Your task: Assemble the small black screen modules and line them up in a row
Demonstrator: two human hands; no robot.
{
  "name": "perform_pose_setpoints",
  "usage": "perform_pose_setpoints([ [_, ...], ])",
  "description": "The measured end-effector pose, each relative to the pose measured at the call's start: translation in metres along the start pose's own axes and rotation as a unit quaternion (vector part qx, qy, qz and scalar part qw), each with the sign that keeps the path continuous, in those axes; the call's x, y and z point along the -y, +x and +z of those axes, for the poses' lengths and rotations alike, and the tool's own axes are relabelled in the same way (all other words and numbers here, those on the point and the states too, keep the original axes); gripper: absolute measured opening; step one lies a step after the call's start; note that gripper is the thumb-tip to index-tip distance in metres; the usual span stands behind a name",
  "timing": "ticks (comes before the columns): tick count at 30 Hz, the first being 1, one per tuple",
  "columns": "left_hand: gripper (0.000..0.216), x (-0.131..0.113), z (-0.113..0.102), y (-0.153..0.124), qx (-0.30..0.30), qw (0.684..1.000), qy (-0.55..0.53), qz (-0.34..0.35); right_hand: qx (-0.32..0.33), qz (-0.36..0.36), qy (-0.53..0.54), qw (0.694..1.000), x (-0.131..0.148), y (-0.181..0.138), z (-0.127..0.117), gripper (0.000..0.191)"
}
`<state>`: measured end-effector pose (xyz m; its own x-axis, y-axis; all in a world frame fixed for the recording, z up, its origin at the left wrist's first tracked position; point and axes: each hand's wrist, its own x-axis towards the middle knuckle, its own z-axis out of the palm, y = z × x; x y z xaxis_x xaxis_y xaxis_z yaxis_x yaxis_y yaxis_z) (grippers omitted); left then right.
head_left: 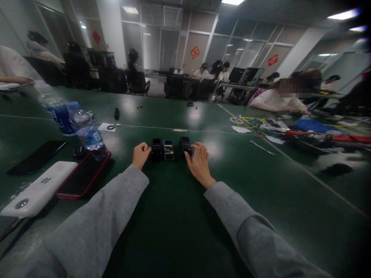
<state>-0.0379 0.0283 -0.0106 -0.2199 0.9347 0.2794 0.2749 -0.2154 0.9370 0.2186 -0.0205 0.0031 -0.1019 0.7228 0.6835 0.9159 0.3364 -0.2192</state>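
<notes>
Three small handheld devices stand in a row on the green table. My left hand [141,155] is curled into a loose fist, its thumb side against the left edge of the left black device [157,148]. In the middle is a device with a small screen and an exposed circuit board [168,150]; neither hand touches it. On the right, the thumb and index finger of my right hand [199,162] grip the lower right part of another black handheld device [184,145], which has a screen and is slightly tilted. The other right fingers are bent behind the index finger.
To the left lie a red-edged phone [84,173], a white power bank [40,187] and a black phone [37,156], with water bottles [89,135] behind. A wrench [262,147] and tangled cables [252,122] are on the right. Across the table sits a person [269,98].
</notes>
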Motion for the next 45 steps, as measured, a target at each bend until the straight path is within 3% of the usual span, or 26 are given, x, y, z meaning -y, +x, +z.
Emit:
perform_pose_setpoints([
  [30, 0.028, 0.0008, -0.0005, 0.0005, 0.005, 1.0, 0.025, 0.005, 0.031, -0.01, -0.01, 0.999, -0.0003, 0.0001, 0.0012, 0.034],
  [45, 0.027, 0.0019, -0.0002, -0.0003, 0.009, 1.0, 0.007, 0.001, 0.113, -0.047, 0.008, 0.992, -0.0028, 0.0016, -0.0003, 0.043],
])
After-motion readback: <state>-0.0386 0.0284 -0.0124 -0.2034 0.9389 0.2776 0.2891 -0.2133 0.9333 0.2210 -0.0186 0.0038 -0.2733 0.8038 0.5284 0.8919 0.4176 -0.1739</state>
